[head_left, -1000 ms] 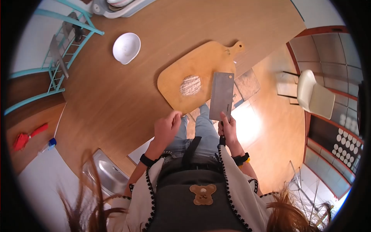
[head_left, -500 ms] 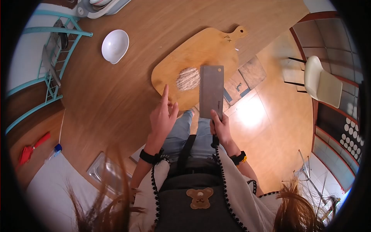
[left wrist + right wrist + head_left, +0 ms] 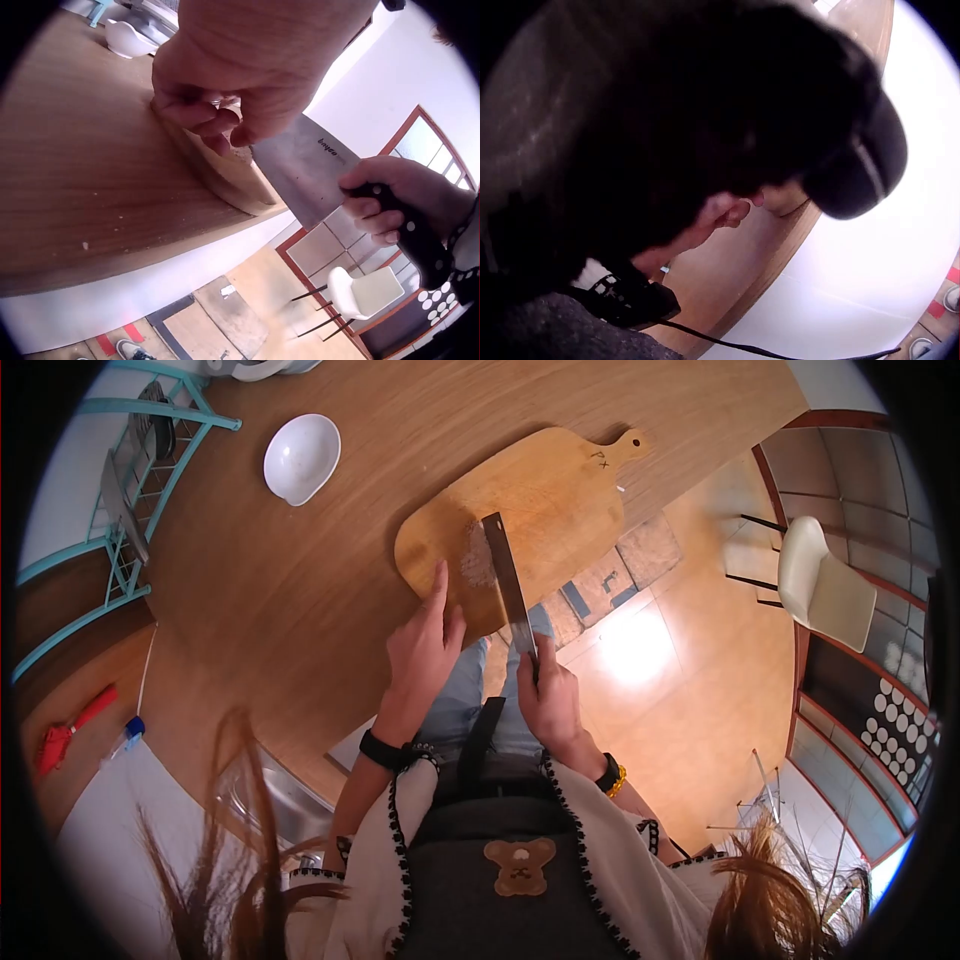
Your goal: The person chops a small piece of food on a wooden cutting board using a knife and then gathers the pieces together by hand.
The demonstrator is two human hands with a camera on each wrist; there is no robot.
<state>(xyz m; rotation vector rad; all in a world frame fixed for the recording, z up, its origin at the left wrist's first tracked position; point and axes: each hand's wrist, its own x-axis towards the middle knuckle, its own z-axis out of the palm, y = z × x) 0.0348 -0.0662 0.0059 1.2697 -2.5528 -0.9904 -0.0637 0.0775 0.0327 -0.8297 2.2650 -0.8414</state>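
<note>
My right hand (image 3: 550, 702) grips the black handle of a broad cleaver (image 3: 508, 575). In the head view its blade is seen nearly edge-on, over the right side of a finely chopped, pale pinkish heap (image 3: 477, 558). That heap lies on a wooden cutting board (image 3: 565, 490) with a short handle. At the board's near left corner is my left hand (image 3: 423, 650), index finger pointing forward and the others bent, holding nothing visible. From the left wrist, the cleaver's broad face shows beside the left fingers (image 3: 199, 116). A dark shape hides most of the right wrist view.
A white bowl (image 3: 302, 458) stands on the wooden table (image 3: 270, 580) to the left. Beyond it is a turquoise rack (image 3: 205, 415) holding knives. The board lies by the table's right edge. A pale chair (image 3: 825, 585) stands on the floor at right.
The left hand has unfolded its index finger and moved forward to the board's corner. The right hand has turned the cleaver from face-up to nearly edge-on, bringing it left over the heap.
</note>
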